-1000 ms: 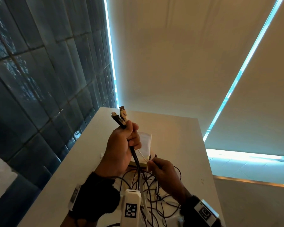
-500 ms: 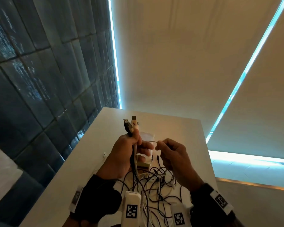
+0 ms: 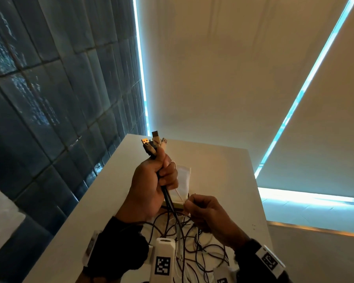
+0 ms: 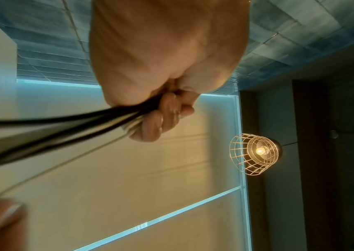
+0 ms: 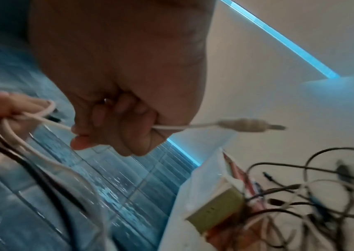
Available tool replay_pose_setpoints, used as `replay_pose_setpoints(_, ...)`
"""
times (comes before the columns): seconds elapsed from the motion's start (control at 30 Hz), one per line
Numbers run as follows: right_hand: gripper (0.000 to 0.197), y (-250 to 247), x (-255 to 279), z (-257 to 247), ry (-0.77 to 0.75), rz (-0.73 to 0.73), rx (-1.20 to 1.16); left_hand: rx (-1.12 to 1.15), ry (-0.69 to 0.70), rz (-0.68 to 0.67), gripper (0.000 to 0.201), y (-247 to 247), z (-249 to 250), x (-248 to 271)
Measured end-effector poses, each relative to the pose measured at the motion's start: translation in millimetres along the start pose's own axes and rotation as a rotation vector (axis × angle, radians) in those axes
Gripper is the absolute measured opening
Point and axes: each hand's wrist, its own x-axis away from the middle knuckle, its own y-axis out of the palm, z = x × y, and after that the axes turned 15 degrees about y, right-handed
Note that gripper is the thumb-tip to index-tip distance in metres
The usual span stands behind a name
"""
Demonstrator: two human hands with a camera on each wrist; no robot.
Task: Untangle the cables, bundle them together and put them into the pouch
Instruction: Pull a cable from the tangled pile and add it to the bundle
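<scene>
Item: cables (image 3: 184, 244), mixed black and white, mostly a loose tangle on the near part of the table (image 3: 219, 172).
- Left hand (image 3: 151, 184): raised above the table, fist closed round several gathered cable ends; plugs (image 3: 154, 142) are held upright above the thumb.
- Right hand (image 3: 211, 215): lower and nearer, fingers curled, a thin white cable (image 5: 202, 126) pinched just behind its jack (image 5: 251, 127).
- Pouch (image 3: 183, 180): pale, lying on the table behind the hands, toward the far edge; nothing is seen inside it.

Change noted: a second ago two plugs were shown above the left fist; three are now counted. Half a second ago the right hand was held high beside the left; it is now lowered toward the tangle with the white lead drawn out.

Judged meaning: untangling is under way, ends collected one by one; bundling and pouching are not yet begun.
</scene>
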Motion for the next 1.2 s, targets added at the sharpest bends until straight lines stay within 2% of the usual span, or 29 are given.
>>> replay_pose_setpoints(0.17, 0.023, -4.1, -2.7, 48.6, 0.115, 0.066, -0.005, -0.083, 0.004, 0.002, 0.037, -5.1, -1.3, 0.0)
replay_pose_setpoints(0.27, 0.025, -2.5, -4.1, 57.5, 0.151, 0.073, 0.053, -0.167, -0.026, 0.014, 0.040, -6.8, -4.1, 1.4)
replay_pose_setpoints(0.33, 0.024, -7.5, -1.8, 56.7, 0.107, 0.176, 0.118, -0.303, -0.053, -0.020, 0.041, -12.5, -1.0, -0.7)
replay_pose_setpoints(0.43, 0.028, -32.7, 5.7, 63.1, 0.035, 0.440, 0.157, -0.562, -0.131, -0.128, 0.044, -22.8, 9.5, -2.8)
replay_pose_setpoints(0.53, 0.031, -58.0, 14.7, 70.8, 0.076, 0.586, 0.204, -0.683, -0.157, -0.148, 0.047, -30.7, 17.8, -0.9)
replay_pose_setpoints(0.6, 0.031, -68.8, 19.6, 78.7, 0.196, 0.535, 0.362, -0.623, -0.073, -0.090, 0.045, -32.9, 23.6, -3.4)
replay_pose_setpoints(0.67, 0.031, -68.2, 21.5, 85.2, 0.342, 0.359, 0.617, -0.400, -0.005, -0.047, 0.039, -29.7, 28.4, -7.7)
replay_pose_setpoints(0.7, 0.027, -63.1, 22.7, 81.8, 0.339, 0.327, 0.733, -0.284, 0.004, -0.043, 0.037, -27.1, 29.6, -9.3)
replay_pose_setpoints(0.73, 0.023, -55.8, 23.3, 74.6, 0.271, 0.344, 0.769, -0.190, -0.007, -0.057, 0.035, -22.6, 29.3, -10.0)
replay_pose_setpoints(0.8, 0.041, -31.2, 24.8, 43.3, 0.048, 0.433, 0.586, -0.044, -0.053, -0.114, 0.031, -8.6, 20.8, -7.8)
replay_pose_setpoints(0.87, 0.053, -1.3, 20.5, 2.4, -0.104, 0.307, 0.316, 0.038, -0.078, -0.155, 0.030, 7.5, 5.9, -1.6)
replay_pose_setpoints(0.9, 0.054, 11.8, 17.2, -11.5, -0.152, 0.214, 0.236, 0.044, -0.068, -0.167, 0.031, 13.8, -2.1, 0.1)
replay_pose_setpoints(0.97, 0.038, 31.2, 10.0, -24.5, -0.227, 0.102, 0.195, -0.009, -0.019, -0.163, 0.033, 22.0, -11.9, -1.3)
replay_pose_setpoints(1.03, 0.029, 34.8, 8.9, -29.2, -0.234, 0.093, 0.049, -0.003, 0.017, -0.126, 0.032, 19.9, -10.7, -8.0)
replay_pose_setpoints(1.1, 0.034, 22.7, 13.9, -24.5, -0.197, 0.042, -0.093, 0.123, 0.019, -0.075, 0.029, 10.5, -1.7, -15.0)
replay_pose_setpoints(1.2, 0.048, -3.7, 26.1, -10.4, -0.112, -0.024, -0.120, 0.196, 0.094, -0.032, 0.031, -3.1, 15.6, -22.2)
